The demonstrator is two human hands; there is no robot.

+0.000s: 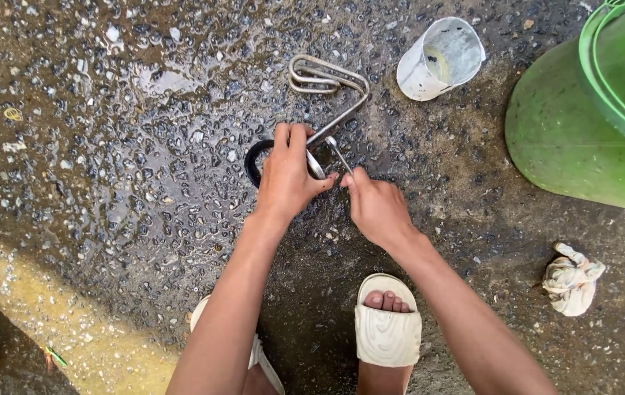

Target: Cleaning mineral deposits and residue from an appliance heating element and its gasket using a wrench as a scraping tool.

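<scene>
near the centre of the frame, the left hand presses down on a black ring and the base of a bent metal heating coil, its fingers closed over them. the right hand pinches a thin metal rod between thumb and forefinger just beside the left thumb. the coil lies on wet pebbled ground, looping toward the upper middle. a white cup lies tipped at upper right, beside a green bucket. a crumpled rag sits at lower right.
</scene>
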